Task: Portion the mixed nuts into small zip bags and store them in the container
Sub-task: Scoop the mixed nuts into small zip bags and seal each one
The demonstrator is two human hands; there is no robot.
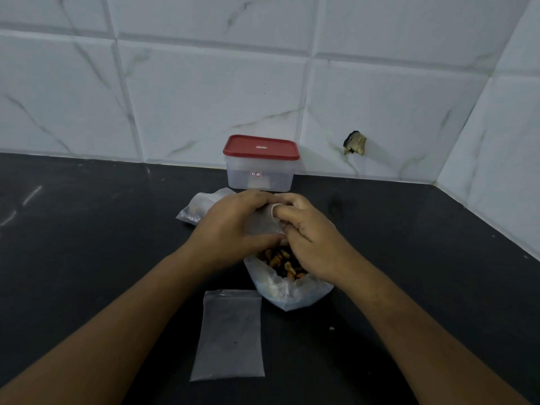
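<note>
A small clear zip bag (263, 225) is held over the open bag of mixed nuts (285, 264) mid-counter (87, 229), gripped by the curled left hand (230, 226) and pinched at its mouth by the right hand (304, 229)

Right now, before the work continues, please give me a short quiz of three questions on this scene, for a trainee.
1. True or false: the red lid sits on the container.
2. Where does the flat empty zip bag lie? A) on the lid; B) on the counter, nearer the person than the open bag of nuts; C) inside the container.
3. What do the left hand and the right hand hold between them?
Key: 1 true; 2 B; 3 a small zip bag, held above the open bag of nuts.
</note>
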